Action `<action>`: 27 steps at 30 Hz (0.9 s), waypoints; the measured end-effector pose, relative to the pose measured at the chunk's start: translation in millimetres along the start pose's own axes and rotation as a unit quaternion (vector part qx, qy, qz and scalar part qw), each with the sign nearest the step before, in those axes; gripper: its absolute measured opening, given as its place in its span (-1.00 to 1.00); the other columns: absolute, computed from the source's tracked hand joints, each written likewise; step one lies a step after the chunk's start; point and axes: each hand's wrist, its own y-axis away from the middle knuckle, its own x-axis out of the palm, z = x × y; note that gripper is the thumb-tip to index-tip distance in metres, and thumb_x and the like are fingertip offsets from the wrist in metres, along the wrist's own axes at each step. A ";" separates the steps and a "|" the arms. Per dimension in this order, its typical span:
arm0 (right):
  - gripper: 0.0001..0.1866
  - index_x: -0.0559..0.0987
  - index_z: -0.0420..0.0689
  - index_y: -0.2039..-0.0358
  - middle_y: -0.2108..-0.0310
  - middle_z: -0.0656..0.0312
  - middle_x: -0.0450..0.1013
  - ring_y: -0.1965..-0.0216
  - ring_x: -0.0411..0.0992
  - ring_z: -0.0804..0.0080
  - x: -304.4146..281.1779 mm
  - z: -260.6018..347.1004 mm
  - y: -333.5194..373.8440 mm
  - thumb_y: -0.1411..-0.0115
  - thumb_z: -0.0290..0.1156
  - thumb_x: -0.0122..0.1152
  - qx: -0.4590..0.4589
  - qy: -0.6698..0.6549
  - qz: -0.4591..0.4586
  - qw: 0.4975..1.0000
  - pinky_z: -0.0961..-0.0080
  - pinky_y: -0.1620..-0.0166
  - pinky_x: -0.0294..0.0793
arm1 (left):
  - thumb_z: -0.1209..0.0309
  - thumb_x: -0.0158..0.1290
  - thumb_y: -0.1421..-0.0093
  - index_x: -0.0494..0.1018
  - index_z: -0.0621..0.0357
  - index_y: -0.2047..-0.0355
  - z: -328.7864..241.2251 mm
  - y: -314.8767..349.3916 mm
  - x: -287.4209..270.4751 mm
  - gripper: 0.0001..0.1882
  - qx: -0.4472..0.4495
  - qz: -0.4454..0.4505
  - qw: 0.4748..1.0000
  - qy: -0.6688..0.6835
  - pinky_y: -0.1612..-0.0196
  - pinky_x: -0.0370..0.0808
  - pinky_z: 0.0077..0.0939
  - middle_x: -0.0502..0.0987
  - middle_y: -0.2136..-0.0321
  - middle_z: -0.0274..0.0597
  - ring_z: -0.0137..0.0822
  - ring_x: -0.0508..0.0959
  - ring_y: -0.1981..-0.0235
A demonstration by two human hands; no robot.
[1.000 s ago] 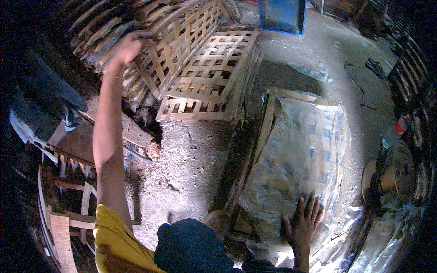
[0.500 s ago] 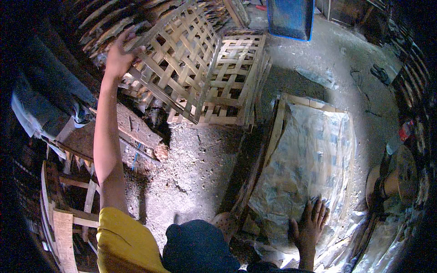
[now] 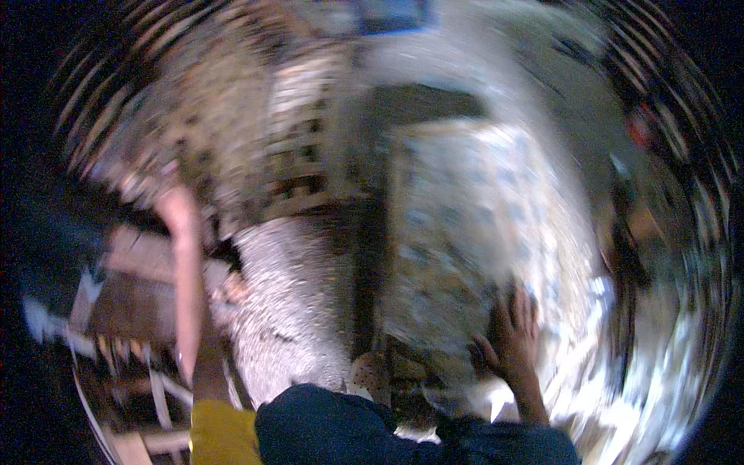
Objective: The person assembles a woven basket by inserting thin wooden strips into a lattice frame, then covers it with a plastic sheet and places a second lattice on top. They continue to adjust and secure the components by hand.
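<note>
Just changed: the left hand [image 3: 172,194] sits lower and nearer the person than in the earlier frame, the arm drawn back; the whole view has swung, so everything is smeared.

Item: woven slat panel [image 3: 221,116], wooden. Placed on the left, tilted up beside a flat stack of slats [image 3: 298,132]. Bearing on the work in hand: the panel is off the flat, and the left hand is the one at its near end. Through this blur I cannot tell whether those fingers are closed on its edge or merely beside it.

Item: right hand [image 3: 511,333], bare. Spread, grasping nothing, palm down on the near part of a plastic sheet [image 3: 465,225] laid over a low wooden frame. Same resting place as earlier.

Item: blue bin [image 3: 391,17], at the far end, now cut by the upper edge; more of it showed half a second ago.

Item: rough floor [image 3: 291,279], pale, between stack and sheet.

Item: wooden rack [image 3: 167,395], lower left, near the yellow sleeve [image 3: 221,434].
</note>
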 end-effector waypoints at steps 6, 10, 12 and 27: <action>-0.47 0.37 -0.20 -0.22 -0.21 -0.08 0.36 -0.24 0.32 -0.05 -37.7 -35.9 19.5 -0.26 -0.39 0.18 0.058 -0.328 -0.210 0.919 0.19 -0.29 0.28 | -0.01 0.04 -0.27 0.19 0.31 -0.24 49.9 -97.3 -53.8 -0.26 0.096 0.088 0.988 -0.083 -0.23 0.25 -0.13 0.29 -0.18 0.11 -0.03 0.32 -0.20; -0.54 0.40 -0.25 -0.18 -0.10 -0.09 0.44 -0.12 0.44 0.10 -56.3 -89.6 57.4 -0.28 -0.42 0.14 0.190 -0.430 -0.393 0.790 0.21 -0.17 0.41 | -0.10 -0.01 -0.27 0.08 0.32 -0.32 20.2 -140.2 -137.3 -0.14 0.138 0.062 0.986 -0.075 -0.31 0.16 -0.07 0.19 -0.27 0.19 0.05 0.25 -0.28; -0.55 0.42 -0.25 -0.15 -0.05 -0.09 0.47 -0.05 0.48 0.11 -40.1 -133.8 102.8 -0.27 -0.41 0.18 0.282 -0.362 -0.408 0.789 0.21 -0.11 0.45 | -0.15 -0.03 -0.27 0.03 0.33 -0.36 22.1 -139.3 -136.3 -0.09 0.163 0.096 0.981 -0.042 -0.35 0.12 -0.04 0.14 -0.31 0.23 0.10 0.21 -0.32; -0.73 0.49 -0.13 0.28 0.49 0.24 0.44 0.45 0.40 0.41 131.1 -210.9 235.9 -0.03 -0.42 0.39 0.429 -0.135 -0.253 0.857 0.40 0.37 0.41 | 0.23 -0.20 -0.47 0.25 0.20 -0.26 16.8 148.7 1.1 -0.54 -0.325 0.451 0.510 0.656 0.01 0.60 -0.24 0.40 -0.16 0.07 -0.15 0.61 0.16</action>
